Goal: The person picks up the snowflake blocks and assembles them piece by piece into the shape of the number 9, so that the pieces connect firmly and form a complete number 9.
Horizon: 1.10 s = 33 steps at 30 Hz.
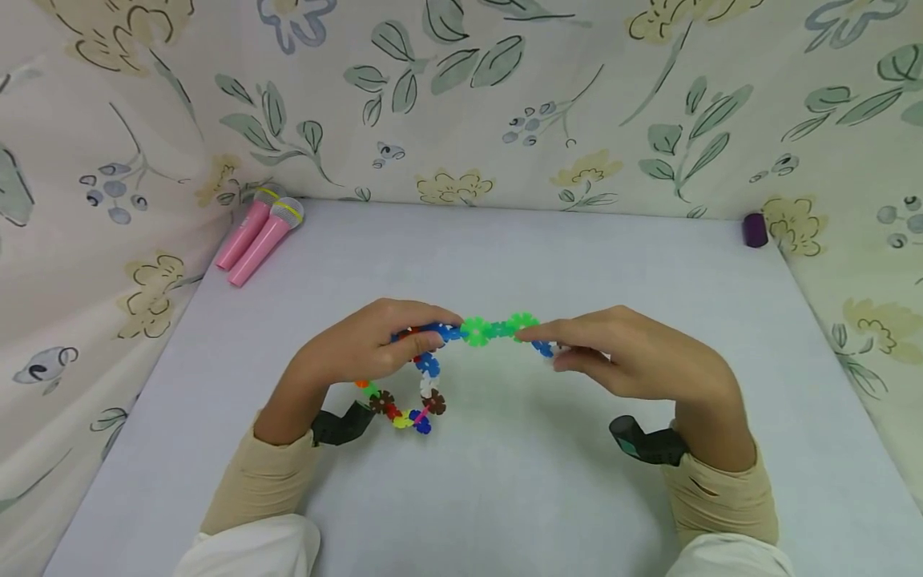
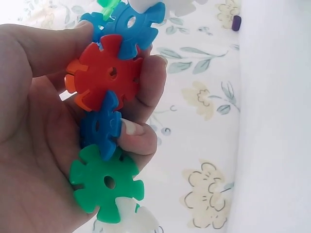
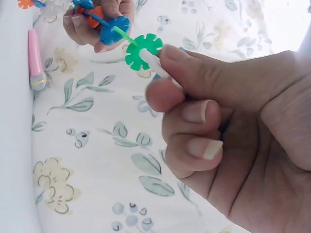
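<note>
A chain of interlocking snowflake discs in many colours stretches between the two hands above the table. My left hand grips its left part; the left wrist view shows a red disc and a blue disc within the curled fingers, with a green disc beside the palm. Below that hand the chain curves in a loop past a brown disc. My right hand pinches a white disc between thumb and forefinger, joined to a green disc. Fingers partly hide the chain's right end.
Two pink toy microphones lie at the table's back left corner. A small dark purple cylinder stands at the back right corner. Floral cloth rises behind and beside the white table. Each wrist carries a black camera.
</note>
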Motion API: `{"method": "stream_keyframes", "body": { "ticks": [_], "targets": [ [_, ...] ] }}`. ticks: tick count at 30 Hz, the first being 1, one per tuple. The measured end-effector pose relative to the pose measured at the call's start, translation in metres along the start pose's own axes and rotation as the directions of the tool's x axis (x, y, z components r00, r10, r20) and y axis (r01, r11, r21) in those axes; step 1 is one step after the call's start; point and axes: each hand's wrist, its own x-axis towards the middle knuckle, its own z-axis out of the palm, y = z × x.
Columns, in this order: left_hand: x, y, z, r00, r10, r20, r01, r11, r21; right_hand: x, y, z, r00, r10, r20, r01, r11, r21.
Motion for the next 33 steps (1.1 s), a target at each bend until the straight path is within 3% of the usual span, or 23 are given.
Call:
{"method": "stream_keyframes", "body": {
  "ticks": [10, 15, 18, 21, 26, 30, 33],
  "targets": [
    [-0.001, 0.003, -0.001, 0.998, -0.003, -0.055, 0.004, 1.000, 0.020, 0.006, 0.006, 0.001, 0.987, -0.100, -0.127, 0.089, 0.992, -0.086],
    [0.001, 0.001, -0.001, 0.998, -0.026, -0.052, 0.027, 0.999, 0.020, 0.004, 0.010, 0.000, 0.994, 0.007, -0.112, -0.014, 0.998, -0.061],
    [0.002, -0.002, 0.000, 0.998, -0.059, -0.027, 0.059, 0.998, 0.004, 0.006, 0.014, 0.002, 0.985, 0.063, -0.161, -0.072, 0.996, -0.051],
    [0.005, -0.004, 0.004, 0.996, -0.086, 0.009, 0.086, 0.996, -0.003, 0.012, 0.018, 0.009, 0.978, 0.078, -0.195, -0.085, 0.996, -0.032],
    [0.009, -0.009, 0.012, 0.993, -0.106, 0.047, 0.107, 0.994, -0.025, 0.026, 0.022, 0.028, 0.989, 0.075, -0.127, -0.080, 0.996, -0.035],
    [0.010, -0.013, 0.014, 0.992, -0.122, -0.042, 0.123, 0.992, 0.016, 0.030, 0.034, 0.036, 0.977, 0.131, -0.169, -0.151, 0.983, -0.110],
    [0.009, -0.015, 0.011, 0.973, -0.148, -0.180, 0.168, 0.981, 0.102, 0.023, 0.051, 0.034, 0.939, 0.233, -0.253, -0.273, 0.953, -0.135]
  ]
}}
